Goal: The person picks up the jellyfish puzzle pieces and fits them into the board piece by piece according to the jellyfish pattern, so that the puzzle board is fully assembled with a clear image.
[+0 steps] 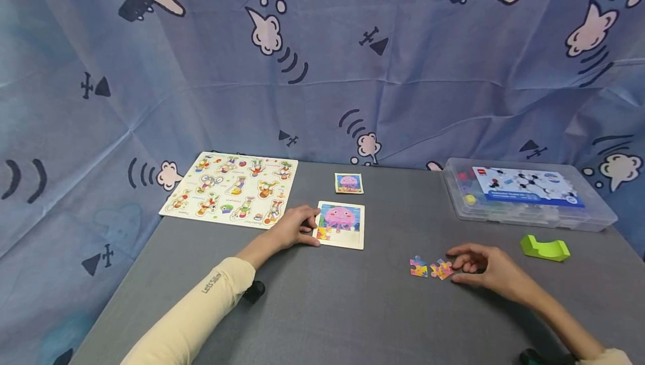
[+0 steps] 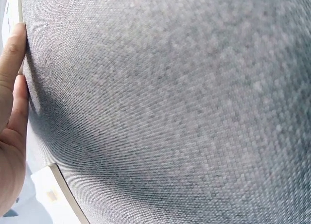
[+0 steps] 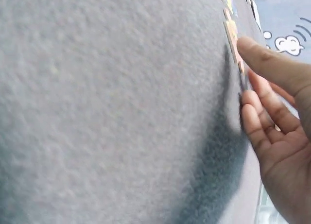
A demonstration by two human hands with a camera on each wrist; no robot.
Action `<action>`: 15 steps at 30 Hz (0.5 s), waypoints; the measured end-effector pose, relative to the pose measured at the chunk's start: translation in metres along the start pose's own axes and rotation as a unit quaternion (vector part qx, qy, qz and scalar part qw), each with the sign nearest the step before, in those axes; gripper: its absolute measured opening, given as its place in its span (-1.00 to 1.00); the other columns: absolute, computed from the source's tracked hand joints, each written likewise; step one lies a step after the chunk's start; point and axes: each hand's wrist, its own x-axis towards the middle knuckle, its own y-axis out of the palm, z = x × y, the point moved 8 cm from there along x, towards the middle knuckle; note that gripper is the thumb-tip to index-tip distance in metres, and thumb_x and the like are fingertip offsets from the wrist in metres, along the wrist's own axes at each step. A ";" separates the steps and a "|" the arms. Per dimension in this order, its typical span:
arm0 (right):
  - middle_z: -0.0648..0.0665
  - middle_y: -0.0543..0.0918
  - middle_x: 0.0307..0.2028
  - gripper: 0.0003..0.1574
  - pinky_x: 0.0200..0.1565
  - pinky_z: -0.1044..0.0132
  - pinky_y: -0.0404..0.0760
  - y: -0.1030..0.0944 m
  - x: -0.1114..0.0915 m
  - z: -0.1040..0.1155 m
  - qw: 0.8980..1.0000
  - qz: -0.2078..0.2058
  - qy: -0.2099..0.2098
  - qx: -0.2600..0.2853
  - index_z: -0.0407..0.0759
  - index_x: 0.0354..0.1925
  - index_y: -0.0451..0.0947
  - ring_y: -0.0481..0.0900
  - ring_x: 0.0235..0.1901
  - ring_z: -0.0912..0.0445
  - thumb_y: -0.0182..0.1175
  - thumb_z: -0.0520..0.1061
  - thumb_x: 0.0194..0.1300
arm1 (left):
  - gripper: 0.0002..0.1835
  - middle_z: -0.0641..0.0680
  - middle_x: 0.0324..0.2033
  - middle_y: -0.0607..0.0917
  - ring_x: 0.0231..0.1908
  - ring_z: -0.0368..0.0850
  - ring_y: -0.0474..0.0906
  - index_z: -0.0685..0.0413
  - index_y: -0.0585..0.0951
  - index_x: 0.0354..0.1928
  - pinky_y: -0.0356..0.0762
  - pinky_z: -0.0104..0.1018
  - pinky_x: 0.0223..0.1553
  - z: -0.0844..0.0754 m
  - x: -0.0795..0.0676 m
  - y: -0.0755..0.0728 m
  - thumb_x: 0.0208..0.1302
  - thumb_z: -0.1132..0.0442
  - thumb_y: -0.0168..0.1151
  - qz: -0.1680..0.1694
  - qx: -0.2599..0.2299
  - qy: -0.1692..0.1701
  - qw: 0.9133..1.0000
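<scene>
A square jigsaw board [image 1: 342, 226] with a pink jellyfish picture lies on the grey table. Its upper part and lower-left corner show picture; the lower right is bare pale wood. My left hand [image 1: 294, 227] rests at the board's left edge, thumb near the lower corner. In the left wrist view, the left hand's fingers [image 2: 13, 54] look fairly straight. Two loose jigsaw pieces lie right of the board: a blue-and-yellow piece [image 1: 418, 267] and a pink-and-yellow piece [image 1: 442, 269]. My right hand [image 1: 486, 270] is beside the pink-and-yellow piece, thumb and index finger apart near its right side.
A small jellyfish picture card [image 1: 349, 183] lies behind the board. To the left is a cream board [image 1: 232, 190] with printed animal figures. At the right are a clear plastic case [image 1: 529, 194] and a lime-green curved block [image 1: 545, 248]. A patterned blue curtain [image 1: 322, 62] hangs behind.
</scene>
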 end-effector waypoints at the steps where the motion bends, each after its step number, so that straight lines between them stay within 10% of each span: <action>1: -0.08 0.68 -0.33 -0.47 -0.39 0.45 0.55 -0.001 0.000 -0.001 1.000 0.001 -0.004 0.009 -0.40 -0.04 0.54 0.56 -0.39 0.26 0.46 -0.27 0.01 | -0.67 0.27 0.10 0.54 0.18 0.13 0.42 0.20 0.50 -0.45 0.56 -0.49 -0.11 0.000 0.000 0.000 -0.06 0.26 0.53 0.001 0.000 0.000 1.000; 15: -0.07 0.68 -0.05 -0.42 -0.21 0.42 0.60 0.002 0.012 -0.013 0.993 0.097 -0.014 0.073 -0.43 0.07 0.48 0.59 -0.13 0.30 0.39 -0.25 0.10 | -0.67 0.28 0.11 0.53 0.18 0.13 0.43 0.22 0.51 -0.45 0.56 -0.50 -0.13 -0.001 -0.001 -0.001 -0.08 0.27 0.54 -0.003 -0.014 0.000 1.000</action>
